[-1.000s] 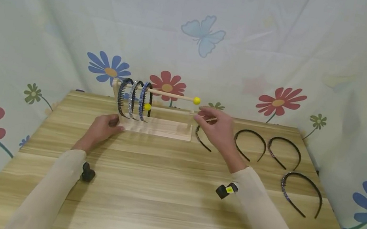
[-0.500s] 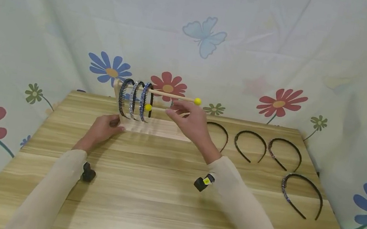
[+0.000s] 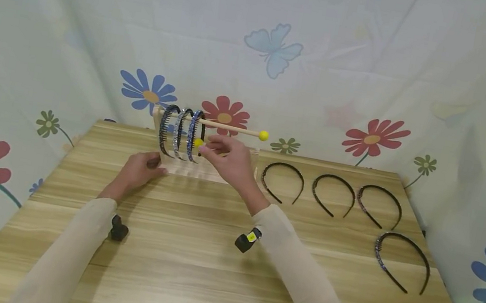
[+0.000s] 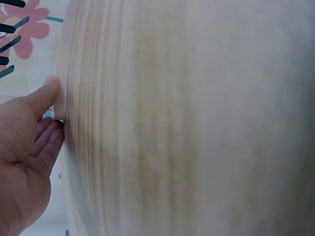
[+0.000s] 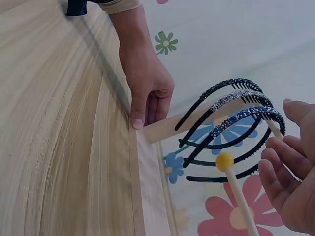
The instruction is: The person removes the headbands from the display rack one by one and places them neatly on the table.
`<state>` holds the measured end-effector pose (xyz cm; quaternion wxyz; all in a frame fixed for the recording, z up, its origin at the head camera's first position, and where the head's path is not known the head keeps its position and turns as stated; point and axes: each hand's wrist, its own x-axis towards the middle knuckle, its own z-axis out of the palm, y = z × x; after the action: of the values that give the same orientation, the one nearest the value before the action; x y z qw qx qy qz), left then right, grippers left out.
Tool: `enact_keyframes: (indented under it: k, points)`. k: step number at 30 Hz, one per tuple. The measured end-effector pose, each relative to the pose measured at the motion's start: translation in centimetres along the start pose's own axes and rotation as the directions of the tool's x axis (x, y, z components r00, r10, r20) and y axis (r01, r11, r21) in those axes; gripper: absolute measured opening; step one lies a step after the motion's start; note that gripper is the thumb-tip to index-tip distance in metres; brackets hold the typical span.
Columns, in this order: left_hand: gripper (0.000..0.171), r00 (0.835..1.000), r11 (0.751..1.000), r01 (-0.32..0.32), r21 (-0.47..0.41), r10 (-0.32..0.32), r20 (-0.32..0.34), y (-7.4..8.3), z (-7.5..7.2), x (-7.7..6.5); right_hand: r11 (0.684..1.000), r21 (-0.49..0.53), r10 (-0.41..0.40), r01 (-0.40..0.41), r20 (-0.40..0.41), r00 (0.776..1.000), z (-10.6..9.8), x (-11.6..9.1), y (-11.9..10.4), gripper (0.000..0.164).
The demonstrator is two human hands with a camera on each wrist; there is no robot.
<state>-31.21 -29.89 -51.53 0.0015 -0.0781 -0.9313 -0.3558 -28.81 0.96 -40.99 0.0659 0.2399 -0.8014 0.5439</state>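
Note:
A wooden headband stand (image 3: 206,171) has two rods tipped with yellow balls. Three glittery headbands hang on its upper rod toward the left: a black one (image 3: 163,131), a silver one (image 3: 177,133) and a blue one (image 3: 191,138). My left hand (image 3: 138,171) grips the left end of the stand's base, thumb on the near edge and fingers curled behind, as the left wrist view shows. My right hand (image 3: 231,164) is beside the blue headband with loosely bent fingers and nothing in them. Its fingertips (image 5: 288,104) are right at that headband in the right wrist view.
To the right of the stand, headbands lie on the wooden table (image 3: 187,259): three in a back row, including one nearest the stand (image 3: 286,165), and a blue-and-black one (image 3: 380,255) nearer the front. A flower-printed cloth (image 3: 321,79) hangs behind the table.
My right hand has moved left along the stand, from the rod's free end to the blue headband. The left hand keeps its place on the base, and the hung headbands look unmoved.

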Motion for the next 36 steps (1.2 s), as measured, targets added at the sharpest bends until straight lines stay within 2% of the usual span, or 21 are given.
enact_keyframes:
  k: [7,18,29,36]
  points:
    - [0.061,1.0,1.0,-0.016,0.008,0.016,-0.018,0.0,0.1,0.0,0.996,0.087,0.018,-0.019,0.014,1.0,1.6,0.7,0.1,0.04]
    - [0.06,0.999,0.999,-0.033,0.015,0.034,-0.031,0.2,0.0,-0.2,0.988,0.132,0.079,-0.081,0.021,0.997,3.0,1.4,-0.4,0.043]
    - [0.06,0.998,0.999,-0.045,0.018,0.046,-0.04,0.1,0.0,-0.2,0.988,0.103,0.113,-0.114,0.018,0.993,3.6,1.6,-0.7,0.042]
    - [0.062,0.999,1.0,-0.024,0.0,0.024,-0.027,0.0,0.0,-0.2,0.992,0.064,0.109,-0.11,0.021,0.994,3.4,1.5,-0.5,0.037]
